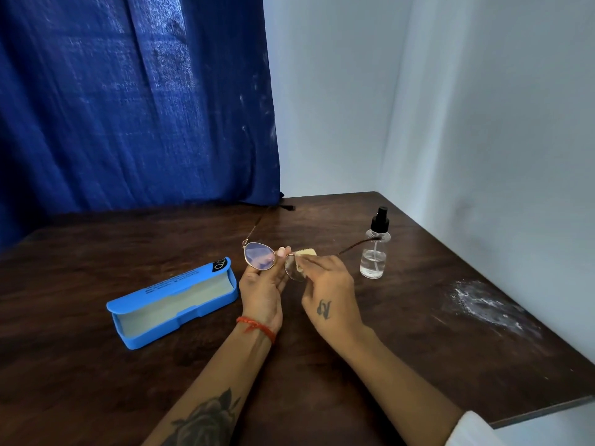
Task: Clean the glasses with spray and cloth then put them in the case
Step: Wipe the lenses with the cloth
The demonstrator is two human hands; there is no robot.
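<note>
Thin-framed glasses [259, 255] with their temples unfolded are held above the table's middle. My left hand [262, 292] grips the frame at the bridge and under the left lens. My right hand [331, 294] pinches a small yellow cloth [306, 254] against the right lens, which the cloth and fingers partly cover. A clear spray bottle [374, 249] with a black nozzle stands upright just right of my hands. The blue glasses case [172, 302] lies open on the left, its pale lining bare.
The dark wooden table [96, 381] meets white walls at the back right. A blue curtain [128, 101] hangs behind its left half. A white powdery smear [483, 305] marks the table near the right edge.
</note>
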